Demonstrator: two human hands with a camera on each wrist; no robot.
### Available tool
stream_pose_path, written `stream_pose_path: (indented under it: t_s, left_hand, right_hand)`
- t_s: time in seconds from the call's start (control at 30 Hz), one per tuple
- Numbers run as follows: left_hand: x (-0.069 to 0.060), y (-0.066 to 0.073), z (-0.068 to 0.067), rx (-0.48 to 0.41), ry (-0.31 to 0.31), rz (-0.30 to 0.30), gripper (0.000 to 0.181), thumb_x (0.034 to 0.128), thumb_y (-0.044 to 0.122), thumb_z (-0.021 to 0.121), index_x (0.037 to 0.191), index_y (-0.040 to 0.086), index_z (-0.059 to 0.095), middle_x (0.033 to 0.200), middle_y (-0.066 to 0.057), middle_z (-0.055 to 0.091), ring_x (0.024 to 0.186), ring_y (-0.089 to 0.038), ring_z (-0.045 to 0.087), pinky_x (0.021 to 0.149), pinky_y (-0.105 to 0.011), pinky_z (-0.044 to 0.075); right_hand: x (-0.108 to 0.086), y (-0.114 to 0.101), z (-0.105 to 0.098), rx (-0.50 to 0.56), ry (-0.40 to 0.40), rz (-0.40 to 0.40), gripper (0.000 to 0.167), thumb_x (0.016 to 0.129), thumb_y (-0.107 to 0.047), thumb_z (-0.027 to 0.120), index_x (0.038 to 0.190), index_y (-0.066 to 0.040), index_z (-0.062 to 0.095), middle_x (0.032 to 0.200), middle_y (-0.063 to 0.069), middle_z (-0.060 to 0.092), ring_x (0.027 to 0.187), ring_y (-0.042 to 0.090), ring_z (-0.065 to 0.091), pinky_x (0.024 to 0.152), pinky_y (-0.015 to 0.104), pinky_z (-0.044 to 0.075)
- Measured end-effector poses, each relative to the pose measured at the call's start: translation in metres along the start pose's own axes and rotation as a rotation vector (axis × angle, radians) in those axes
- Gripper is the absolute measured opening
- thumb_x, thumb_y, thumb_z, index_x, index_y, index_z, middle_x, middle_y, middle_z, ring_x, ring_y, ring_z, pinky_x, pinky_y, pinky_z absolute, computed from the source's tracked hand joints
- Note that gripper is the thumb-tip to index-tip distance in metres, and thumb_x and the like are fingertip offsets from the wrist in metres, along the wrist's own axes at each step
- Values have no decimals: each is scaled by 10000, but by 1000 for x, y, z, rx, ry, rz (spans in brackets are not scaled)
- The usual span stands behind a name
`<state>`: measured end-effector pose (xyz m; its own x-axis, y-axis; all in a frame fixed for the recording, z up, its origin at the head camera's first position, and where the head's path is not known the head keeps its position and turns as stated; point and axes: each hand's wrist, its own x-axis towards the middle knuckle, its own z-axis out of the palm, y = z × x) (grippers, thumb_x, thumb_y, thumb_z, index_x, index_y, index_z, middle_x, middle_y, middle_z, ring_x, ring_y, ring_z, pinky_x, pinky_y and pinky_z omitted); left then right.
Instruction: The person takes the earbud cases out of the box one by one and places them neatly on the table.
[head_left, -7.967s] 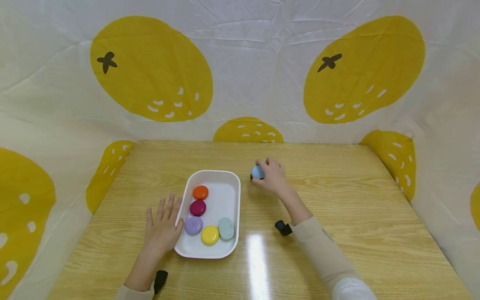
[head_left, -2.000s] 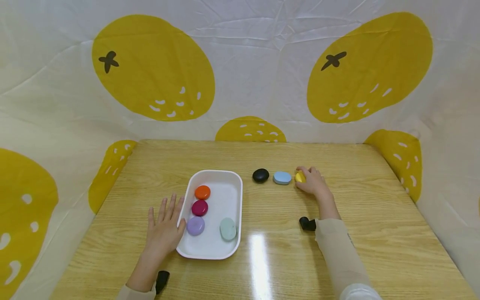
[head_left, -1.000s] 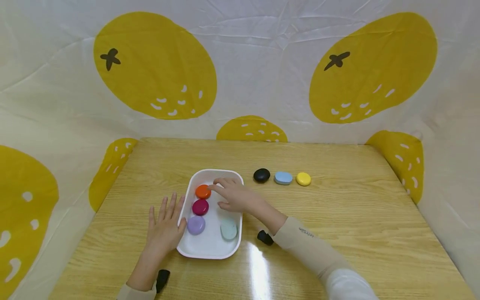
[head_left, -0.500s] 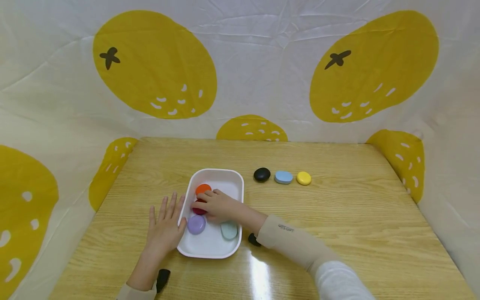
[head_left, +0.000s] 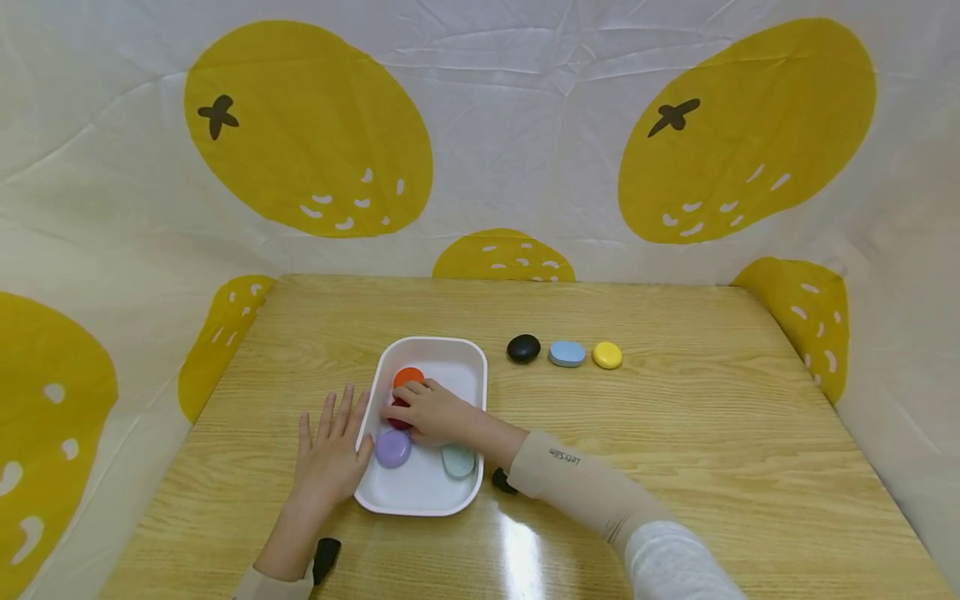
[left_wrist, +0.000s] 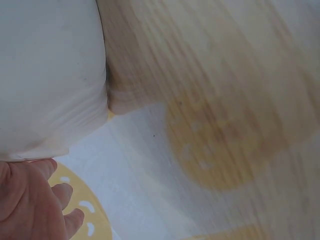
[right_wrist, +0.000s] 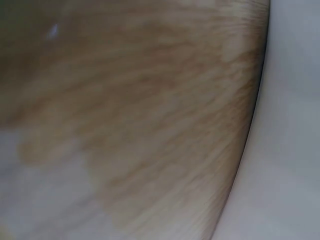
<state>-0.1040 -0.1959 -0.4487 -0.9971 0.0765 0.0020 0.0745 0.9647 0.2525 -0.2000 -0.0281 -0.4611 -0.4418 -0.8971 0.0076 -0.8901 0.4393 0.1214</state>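
Inside the white tray, my right hand grips a crimson pebble-like piece, its fingers partly covering it. Just behind that lies an orange piece, also partly hidden by the fingers. A lilac round piece sits in front, and a pale mint oval piece lies under the right wrist's edge. My left hand is spread flat at the tray's left side, thumb at the rim. In the left wrist view, the fingers touch the tray's white wall. The right wrist view shows no hand.
On the wooden table, right of the tray, a black oval piece, a light blue oval piece and a yellow round piece lie in a row. A patterned cloth hangs behind and at both sides.
The light blue piece was set down beside the black one. The yellow piece went from the tray to the row's right end. My right hand then returned to the tray, onto the crimson piece.
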Motion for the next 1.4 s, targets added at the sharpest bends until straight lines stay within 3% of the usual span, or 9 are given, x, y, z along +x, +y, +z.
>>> stream_pose_path:
  t_s: [0.3,0.47,0.63,0.8,1.0,1.13,1.4]
  left_hand:
    - [1,0,0,-5,-2,-2,578,940,268,389,1462,110,201,1518,-158,116,1374,-383,56,1059,-606,-33]
    - [2,0,0,-8,-6,-5,583,941,270,392,1465,112,194,1520,-153,106,1375,-382,51,1059,-604,-40]
    - [3,0,0,-9,-8,-8,584,941,275,389,1466,110,194,1524,-146,94,1377,-377,43,1061,-602,-41]
    - [3,0,0,-3,-6,-8,584,941,273,389,1465,104,195,1524,-146,90,1375,-384,45,1061,-603,-39]
    - [2,0,-1,-5,-5,-11,587,942,277,396,1467,111,191,1524,-146,94,1374,-387,50,1057,-612,-33]
    - [1,0,-1,-5,-8,-13,585,943,280,389,1468,115,188,1524,-145,93,1375,-387,48,1057,-612,-38]
    - [1,0,-1,-18,-13,-14,583,947,284,380,1469,116,182,1526,-144,78,1376,-386,39,1056,-611,-47]
  right_hand:
    - [-3,5,-1,55,-23,30,426,841,-325,617,1251,-290,504,1147,7,490,1009,140,477,859,286,390]
    - [-11,16,-10,128,40,73,390,840,-326,610,1210,-263,506,1029,4,484,934,147,477,828,289,389]
    - [-28,41,-30,231,118,176,402,817,-313,634,1193,-245,510,1017,42,476,911,175,457,837,334,385]
    - [-60,71,-47,334,179,336,433,810,-281,658,1216,-212,525,1071,84,491,925,216,464,833,352,401]
    - [-106,105,-48,361,262,501,436,809,-240,673,1214,-151,536,1090,148,483,924,288,490,798,426,459]
    - [-137,122,-41,393,270,648,474,809,-236,677,1240,-135,509,1142,179,455,962,336,477,820,486,429]
    - [-198,154,-15,483,361,890,455,812,-175,642,1225,-82,474,1132,248,415,1017,407,431,843,551,343]
